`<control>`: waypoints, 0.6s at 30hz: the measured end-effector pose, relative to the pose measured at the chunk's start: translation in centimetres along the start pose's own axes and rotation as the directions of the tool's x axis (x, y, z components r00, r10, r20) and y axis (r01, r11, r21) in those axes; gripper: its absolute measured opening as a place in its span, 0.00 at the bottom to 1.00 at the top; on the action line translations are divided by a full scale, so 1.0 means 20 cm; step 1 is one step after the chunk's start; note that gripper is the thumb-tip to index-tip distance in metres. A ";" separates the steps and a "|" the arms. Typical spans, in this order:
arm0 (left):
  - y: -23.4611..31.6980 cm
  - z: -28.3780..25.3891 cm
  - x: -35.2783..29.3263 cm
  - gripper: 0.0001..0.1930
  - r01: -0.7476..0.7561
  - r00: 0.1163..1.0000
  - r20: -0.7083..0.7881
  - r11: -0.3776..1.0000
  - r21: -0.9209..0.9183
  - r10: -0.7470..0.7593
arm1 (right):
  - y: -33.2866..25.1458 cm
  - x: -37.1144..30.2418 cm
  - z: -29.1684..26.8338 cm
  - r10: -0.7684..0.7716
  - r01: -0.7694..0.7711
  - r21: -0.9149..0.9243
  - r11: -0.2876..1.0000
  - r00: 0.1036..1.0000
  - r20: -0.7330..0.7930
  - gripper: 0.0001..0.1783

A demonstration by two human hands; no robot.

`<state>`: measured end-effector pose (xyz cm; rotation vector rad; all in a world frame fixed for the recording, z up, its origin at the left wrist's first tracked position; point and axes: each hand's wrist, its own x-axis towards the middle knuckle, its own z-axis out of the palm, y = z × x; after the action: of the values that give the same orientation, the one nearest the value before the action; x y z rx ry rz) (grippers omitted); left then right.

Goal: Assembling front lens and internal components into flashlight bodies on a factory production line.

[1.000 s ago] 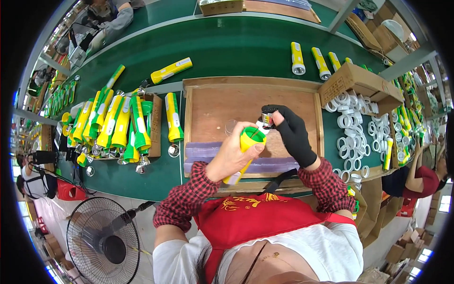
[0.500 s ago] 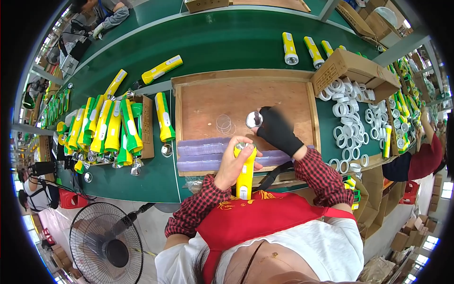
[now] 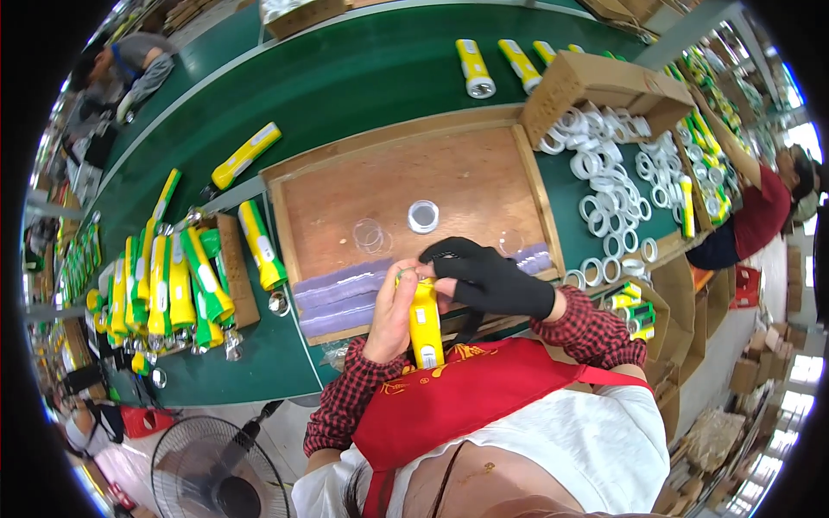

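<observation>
My left hand (image 3: 393,312) is closed around a yellow flashlight (image 3: 426,326), which stands upright with its head away from me. Over that head bends my right hand (image 3: 501,278), in a black fingerless glove. Its thumb and fingers are drawn together by my left fingertips; whatever they pinch is hidden. On the wooden tray (image 3: 337,177) just beyond lies a round white-rimmed piece (image 3: 423,217) with a grey middle. Thin clear discs (image 3: 368,235) lie left of it, and another clear disc (image 3: 510,242) is on the right. Rows of stacked clear discs (image 3: 337,300) line the tray's near side.
Many yellow-green flashlights (image 3: 160,285) crowd the left of the green table (image 3: 345,82). White rings (image 3: 596,207) spill from a cardboard box (image 3: 604,82) at right. More flashlights (image 3: 473,69) stand at the back. A fan (image 3: 220,470) is at lower left; co-workers sit left and right.
My right hand has left the round shiny piece, which now lies on the tray, and has come to the flashlight's head. The view has turned and shifted somewhat.
</observation>
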<state>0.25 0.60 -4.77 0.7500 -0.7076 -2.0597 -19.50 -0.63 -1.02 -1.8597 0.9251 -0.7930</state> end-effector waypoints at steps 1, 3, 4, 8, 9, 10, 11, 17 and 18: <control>0.00 0.02 0.00 0.16 0.026 0.999 0.020 0.999 0.023 -0.026 | -0.01 -0.01 0.03 -0.060 0.049 -0.144 0.988 0.996 -0.071 0.18; -0.01 0.04 0.01 0.14 0.080 0.996 0.048 0.997 0.009 -0.080 | -0.03 -0.04 0.05 0.057 -0.059 -0.034 0.998 0.997 -0.057 0.19; -0.02 0.04 0.02 0.14 0.093 0.994 0.061 0.996 0.010 -0.093 | -0.04 -0.06 0.06 0.069 -0.067 0.024 0.997 0.994 -0.082 0.20; -0.02 0.04 0.03 0.13 0.189 0.981 0.037 0.982 0.007 -0.189 | 0.09 -0.23 -0.07 0.307 -0.304 0.069 0.950 0.874 -0.376 0.19; -0.01 0.03 0.03 0.13 0.201 0.979 0.027 0.979 -0.012 -0.201 | 0.19 -0.30 -0.17 0.318 -0.424 -0.054 0.904 0.754 -0.575 0.14; -0.01 -0.01 0.02 0.14 0.218 0.976 0.016 0.976 -0.026 -0.218 | 0.23 -0.36 -0.27 0.108 -0.595 -0.445 0.669 0.670 -0.734 0.11; 0.00 -0.01 0.02 0.14 0.218 0.976 0.020 0.976 -0.028 -0.217 | 0.30 -0.44 -0.36 -0.020 -0.742 -0.580 0.335 0.610 -0.792 0.12; 0.02 0.00 -0.01 0.13 0.251 0.963 0.106 0.968 -0.023 -0.247 | 0.49 -0.75 -0.55 0.010 -0.789 -0.598 -0.138 0.603 -0.798 0.13; 0.01 0.00 -0.01 0.13 0.244 0.965 0.096 0.970 -0.007 -0.243 | 0.46 -0.75 -0.59 0.078 -0.738 -0.672 -0.056 0.668 -0.740 0.14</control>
<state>0.49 0.69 -4.62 0.7641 -0.6750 -2.3350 -39.33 3.92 -6.82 -2.0526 2.8850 -0.0321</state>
